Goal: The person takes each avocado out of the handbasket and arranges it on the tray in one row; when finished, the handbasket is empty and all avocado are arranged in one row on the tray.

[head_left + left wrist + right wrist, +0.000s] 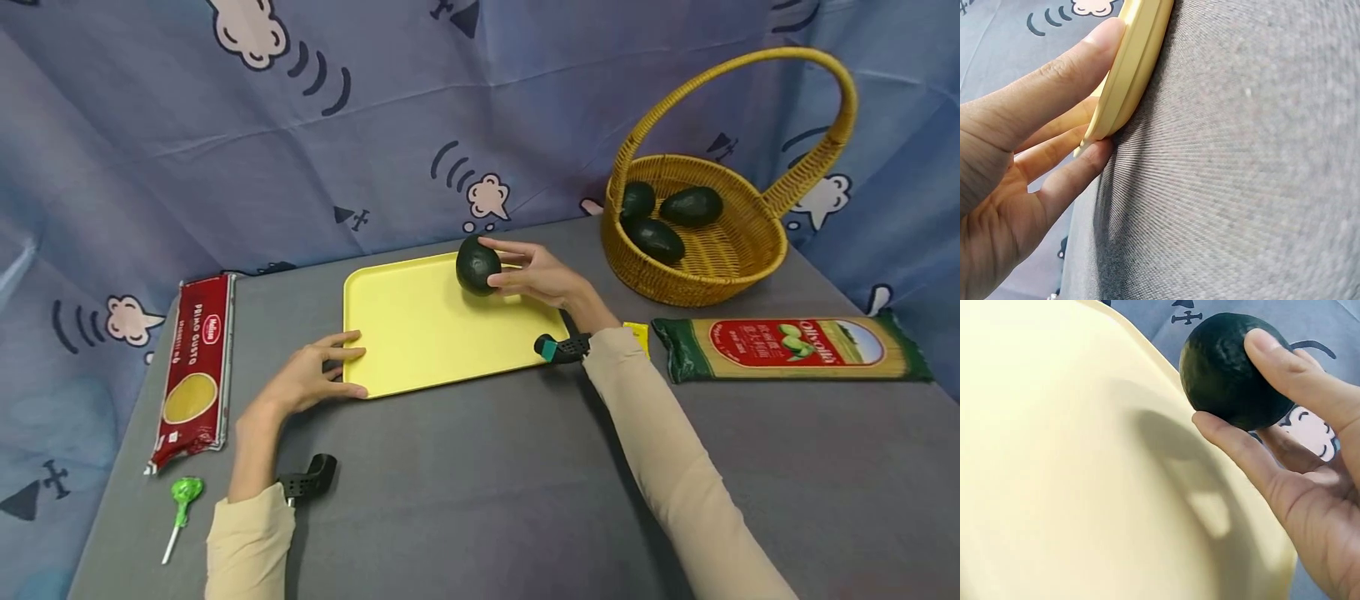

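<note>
In the head view, my right hand (536,273) grips a dark green avocado (477,265) between thumb and fingers. The right wrist view shows this avocado (1229,372) held over the yellow tray (1054,487), its shadow and the hand's falling on the tray. At the left end of the tray (420,333), my left hand (307,375) holds the near corner. Seen from the left wrist, the thumb lies against the tray's rim (1132,75) and the other fingertips sit along the edge.
A wicker basket (697,287) with several avocados (692,207) stands at the back right. Before it lies a green-ended spaghetti pack (795,348), with a small yellow packet (637,333) beside my right wrist. To the left are a red spaghetti pack (197,358) and a green lollipop (186,492).
</note>
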A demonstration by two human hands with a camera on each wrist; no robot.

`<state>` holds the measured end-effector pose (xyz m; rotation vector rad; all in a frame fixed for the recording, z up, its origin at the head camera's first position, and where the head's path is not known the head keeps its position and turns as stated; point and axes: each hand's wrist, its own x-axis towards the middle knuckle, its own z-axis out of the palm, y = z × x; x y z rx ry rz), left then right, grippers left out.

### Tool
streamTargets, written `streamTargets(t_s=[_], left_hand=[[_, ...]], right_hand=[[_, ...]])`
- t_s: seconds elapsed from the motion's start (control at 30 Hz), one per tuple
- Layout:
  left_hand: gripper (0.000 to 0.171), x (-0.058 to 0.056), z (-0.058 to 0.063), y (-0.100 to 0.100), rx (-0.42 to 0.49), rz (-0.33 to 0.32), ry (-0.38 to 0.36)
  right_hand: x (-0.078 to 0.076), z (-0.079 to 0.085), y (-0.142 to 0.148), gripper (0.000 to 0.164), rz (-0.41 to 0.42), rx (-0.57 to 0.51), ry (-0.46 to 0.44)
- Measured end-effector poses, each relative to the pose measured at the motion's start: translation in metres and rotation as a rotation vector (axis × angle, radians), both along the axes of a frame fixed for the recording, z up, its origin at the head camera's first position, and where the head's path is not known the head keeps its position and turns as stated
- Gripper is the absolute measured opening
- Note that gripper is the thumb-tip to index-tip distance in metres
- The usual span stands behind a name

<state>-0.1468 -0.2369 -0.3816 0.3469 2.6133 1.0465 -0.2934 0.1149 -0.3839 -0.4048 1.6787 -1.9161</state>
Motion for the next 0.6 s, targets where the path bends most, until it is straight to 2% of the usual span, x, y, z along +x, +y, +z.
streamTargets(t_s=[0.2, 0.6], left_hand=[[0.068, 0.0, -0.002, -0.001, 0.038, 0.012, -0.016], [0.069, -0.003, -0.004, -0.003, -0.004, 0.004, 0.025]], right_hand=[[-0.005, -0.003, -0.019, 0.068, 0.033, -0.029, -0.004], [-0.008, -0.007, -0.064, 0.066, 0.035, -0.042, -0.013]])
